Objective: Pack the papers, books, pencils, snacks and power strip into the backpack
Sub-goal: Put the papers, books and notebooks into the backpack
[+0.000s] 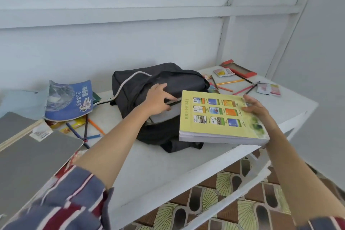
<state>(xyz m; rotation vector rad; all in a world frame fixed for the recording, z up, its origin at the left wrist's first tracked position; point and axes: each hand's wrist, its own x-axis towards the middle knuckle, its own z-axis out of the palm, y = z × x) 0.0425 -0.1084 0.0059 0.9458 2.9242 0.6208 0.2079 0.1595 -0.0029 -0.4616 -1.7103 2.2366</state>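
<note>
A black backpack (164,80) lies on the white table (158,164), its mouth facing me, with a white cable (127,82) trailing over its top. My left hand (158,99) holds the upper lip of the opening, and something pale shows inside. My right hand (257,108) grips the far right edge of a thick yellow book (220,117), held flat just in front of the opening. A blue book (71,99) lies to the left. Coloured pencils lie at left (87,132) and at back right (235,87).
Grey boards (33,153) lie at the near left. Yellow snack packs (74,125) sit under the blue book. Small snack packets (268,88) and a red case (239,70) sit at the back right corner. A patterned tiled floor (224,201) lies beyond the table's front edge.
</note>
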